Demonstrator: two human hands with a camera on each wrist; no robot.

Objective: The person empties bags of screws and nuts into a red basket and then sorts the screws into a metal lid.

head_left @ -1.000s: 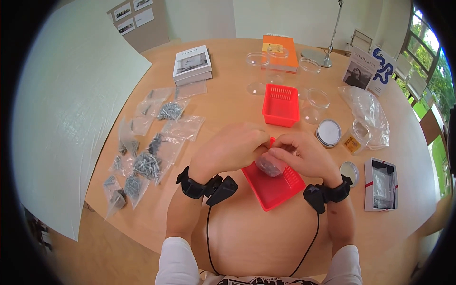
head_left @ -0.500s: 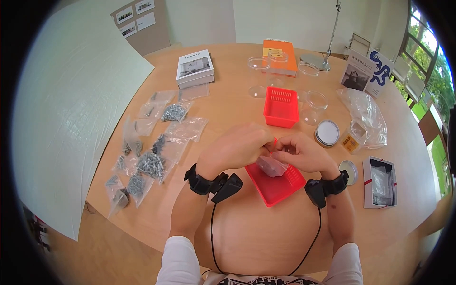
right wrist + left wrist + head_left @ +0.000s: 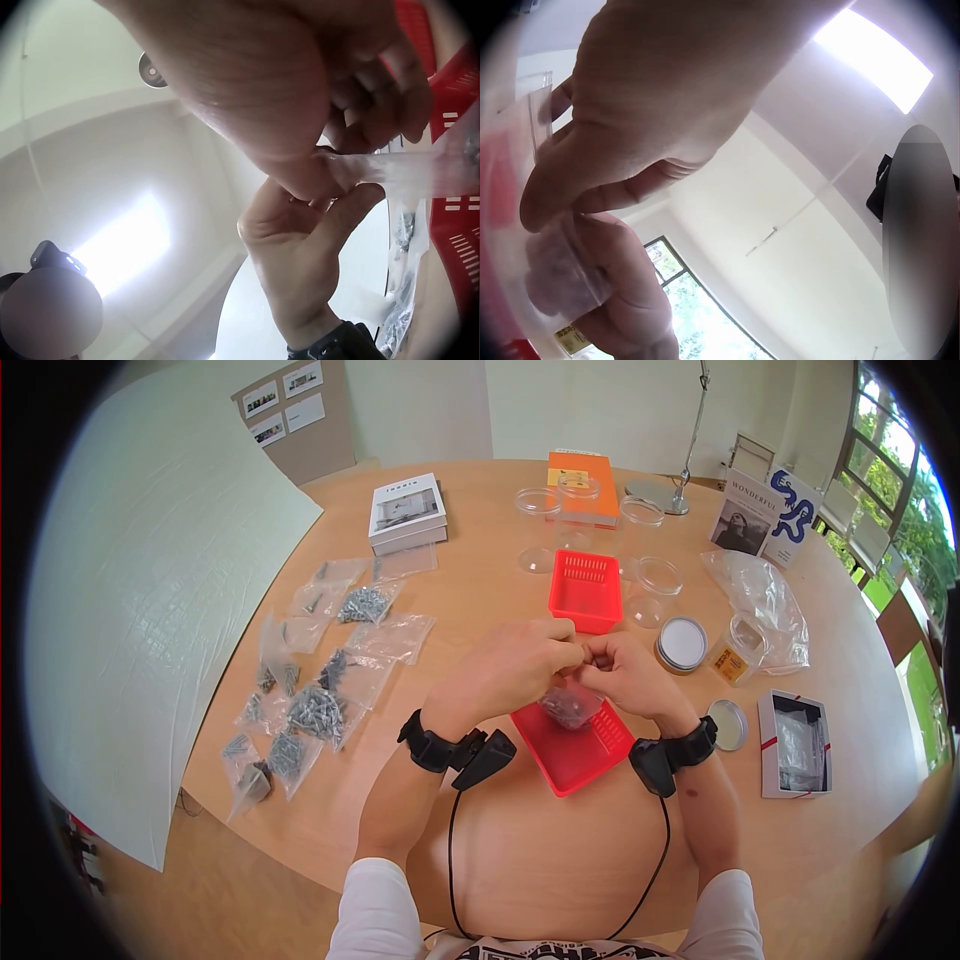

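A clear zip-top plastic bag [image 3: 570,710] with small contents bunched at its bottom hangs over the near red basket [image 3: 575,765]. My left hand [image 3: 520,672] pinches the bag's upper edge from the left. From the other side my right hand [image 3: 638,678] pinches the same edge, its fingers close against the left ones. In the left wrist view the bag [image 3: 562,277] droops below the left thumb, with its seal strip showing near the fingers. The right wrist view has both thumbs at the bag's [image 3: 405,174] top.
Several bags of screws [image 3: 318,708] lie on the left of the table. A second red basket [image 3: 585,592] stands beyond my hands, with clear jars [image 3: 655,585] near it. To the right are a round tin [image 3: 683,643], a labelled jar [image 3: 735,660], a lid [image 3: 727,725] and a box [image 3: 797,748].
Both hands stay at the bag's top edge and have drawn closer together. The bag still hangs over the near basket. The head view has shifted slightly.
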